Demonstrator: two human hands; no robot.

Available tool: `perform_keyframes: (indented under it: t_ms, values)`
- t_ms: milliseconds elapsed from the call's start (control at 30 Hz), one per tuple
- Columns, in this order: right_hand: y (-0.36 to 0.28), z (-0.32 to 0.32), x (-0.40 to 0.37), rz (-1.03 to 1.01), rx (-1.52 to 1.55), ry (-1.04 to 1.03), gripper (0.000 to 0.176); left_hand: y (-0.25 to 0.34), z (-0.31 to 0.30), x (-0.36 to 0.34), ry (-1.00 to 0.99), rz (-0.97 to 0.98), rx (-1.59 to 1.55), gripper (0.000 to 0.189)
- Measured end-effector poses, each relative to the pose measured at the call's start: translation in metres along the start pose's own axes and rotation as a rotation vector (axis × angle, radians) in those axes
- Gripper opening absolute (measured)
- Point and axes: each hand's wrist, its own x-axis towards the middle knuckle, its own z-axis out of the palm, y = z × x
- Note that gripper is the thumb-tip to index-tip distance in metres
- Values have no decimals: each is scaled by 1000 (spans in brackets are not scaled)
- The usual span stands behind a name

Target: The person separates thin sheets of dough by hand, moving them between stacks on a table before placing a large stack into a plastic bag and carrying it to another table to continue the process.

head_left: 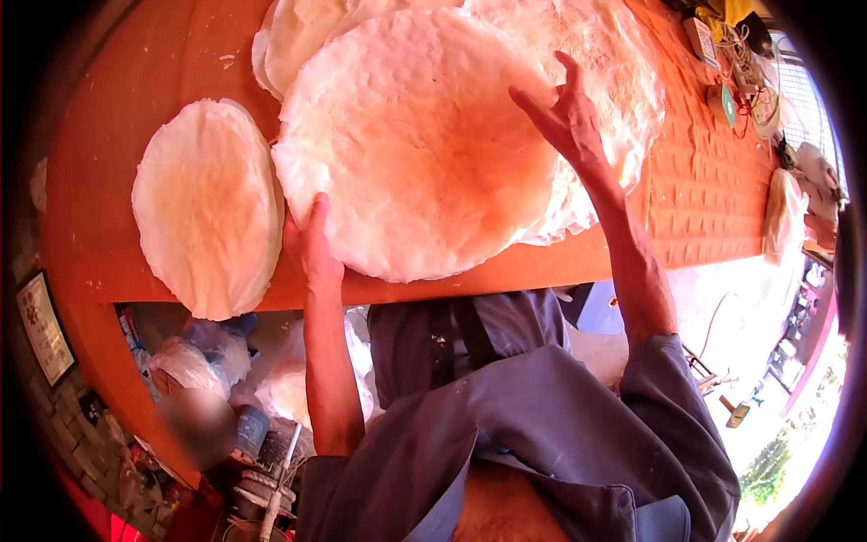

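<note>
A large round, pale, soft-looking sheet (424,135) with an uneven rim lies on the orange table (99,208) in front of me. My left hand (312,242) pinches its lower left edge, thumb on top and the other fingers partly hidden. Over the sheet's right side, my right hand (569,117) is open, thumb and fingers spread apart. More pale sheets show behind it, one at the upper left (293,41) and another at the right (623,90). A smaller oval sheet (209,208) lies left of my left hand, overhanging the table's front edge.
Cables and small devices (736,68) sit at the table's far right, near a white plastic bag (784,212). Below the table are filled plastic bags (194,361), a blue can (251,429) and a stick (282,479). A framed sheet (45,327) stands at the far left.
</note>
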Motion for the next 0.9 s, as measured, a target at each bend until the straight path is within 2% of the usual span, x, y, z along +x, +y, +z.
perform_keyframes:
  t_ms: [67, 200, 300, 400, 467, 533, 600, 667, 700, 733, 800, 867, 900]
  values:
    - [8, 9, 6, -62, -21, -67, 58, 0, 0, 0, 13, -18, 6, 51]
    - [8, 2, 8, 20, 60, -160, 50, 4, 4, -3, 22, -4, 16, 53]
    - [36, 14, 16, 38, 375, -211, 43, 2, 1, -1, -29, 17, 7, 56]
    - [23, 9, 10, 84, 149, -163, 46, 1, 0, 2, -70, -2, -48, 58]
    - [10, 3, -2, -74, 108, -145, 45, 0, -4, 0, -48, -13, -61, 58]
    - [6, 5, -8, -130, 110, -188, 45, -1, -5, -2, 7, 4, -40, 56]
    - [19, 7, -9, -71, 134, -294, 46, 2, -8, -3, 32, -24, -3, 53]
    - [47, 11, 8, -37, 335, -423, 56, 3, -13, 0, 13, -49, 21, 51]
    - [23, 2, 9, 98, 418, -423, 59, -5, -21, 5, -21, -6, 141, 51]
    - [17, 2, 18, 160, 404, -457, 59, -1, -21, 2, -48, 23, 149, 49]
    - [-7, -9, 12, 350, 614, -470, 58, 10, -17, -3, -130, 62, 79, 46]
    - [-33, -30, 7, 243, 693, -671, 55, 22, -13, -7, -139, 66, 48, 45]
    - [-31, -26, 14, 168, 623, -632, 53, 33, -12, -10, -154, 87, 80, 41]
